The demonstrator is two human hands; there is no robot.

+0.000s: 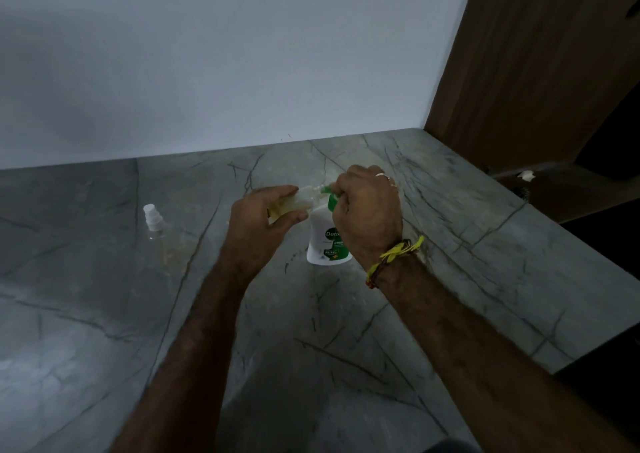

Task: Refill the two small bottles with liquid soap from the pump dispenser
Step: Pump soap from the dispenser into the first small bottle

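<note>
Both hands full: L hand (265,215) round half-hidden small bottle (294,203), R hand (369,210) clenched over pump dispenser (325,241) head.

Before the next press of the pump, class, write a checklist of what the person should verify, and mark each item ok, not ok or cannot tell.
1. Pump dispenser stands upright on the counter: ok.
2. Right hand sits on the green pump head: ok.
3. Left hand grips the small bottle, tilted toward the nozzle: ok.
4. Bottle mouth lines up exactly under the nozzle: cannot tell, the fingers and blur hide it.
5. How full the held bottle is: cannot tell, only some yellowish liquid shows.
6. Second small bottle is filled: not ok; it stands capped, apart on the left, and looks empty.
</note>
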